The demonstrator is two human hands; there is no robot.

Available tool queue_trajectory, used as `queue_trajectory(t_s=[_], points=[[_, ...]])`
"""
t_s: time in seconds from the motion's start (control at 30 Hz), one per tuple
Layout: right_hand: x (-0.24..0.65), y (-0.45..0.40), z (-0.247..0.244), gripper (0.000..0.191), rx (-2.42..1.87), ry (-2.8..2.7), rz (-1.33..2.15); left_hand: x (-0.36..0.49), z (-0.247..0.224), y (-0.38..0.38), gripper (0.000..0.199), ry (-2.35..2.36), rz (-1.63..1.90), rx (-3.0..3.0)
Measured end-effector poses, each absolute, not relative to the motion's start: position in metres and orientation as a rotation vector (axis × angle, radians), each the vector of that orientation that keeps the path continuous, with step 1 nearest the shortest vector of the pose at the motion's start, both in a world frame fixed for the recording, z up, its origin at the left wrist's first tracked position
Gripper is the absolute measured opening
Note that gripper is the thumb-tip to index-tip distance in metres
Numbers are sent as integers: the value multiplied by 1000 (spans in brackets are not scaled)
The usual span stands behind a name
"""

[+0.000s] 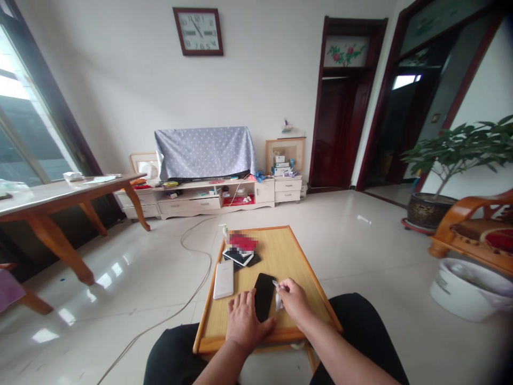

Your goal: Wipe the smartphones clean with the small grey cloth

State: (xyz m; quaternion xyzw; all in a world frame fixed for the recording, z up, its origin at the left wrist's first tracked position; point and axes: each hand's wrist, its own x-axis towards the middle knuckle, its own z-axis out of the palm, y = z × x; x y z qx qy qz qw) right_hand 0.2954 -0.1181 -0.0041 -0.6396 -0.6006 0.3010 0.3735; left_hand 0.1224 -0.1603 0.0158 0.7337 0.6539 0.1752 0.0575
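A black phone lies on the small wooden table in front of me. My left hand rests flat at its left and lower edges, fingers spread. Beside its upper right corner, my right hand is closed in a pinch on a small white cloth, which hangs down from the fingers. A silvery white phone lies face down at the table's left edge. Behind it, a white-framed phone rests on a dark one, near a red item and a pump bottle.
My knees flank the small table. A cable runs across the floor on the left, near a larger table. At the right stand a white bin, a wooden chair and a potted plant. A low cabinet lines the wall.
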Motion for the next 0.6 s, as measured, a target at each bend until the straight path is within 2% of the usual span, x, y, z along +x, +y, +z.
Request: queue_trajectory(t_s=[0.1,0.2,0.3,0.43,0.6], points=[[283,-123,-3,18,-1565,-1567,814,124,16,-160,74,1984,524,2223],[270,-129,-2,9,-1517,-1639,805,122,16,-161,61,1934,555,2254],[268,-130,1,8,-1560,-1728,633,120,14,-162,54,1865,587,2312],[273,-130,9,21,-1697,-1922,317,119,13,-161,60,1866,564,2323],[272,-145,14,34,-1554,-2200,289,121,20,-163,53,1968,540,2211]])
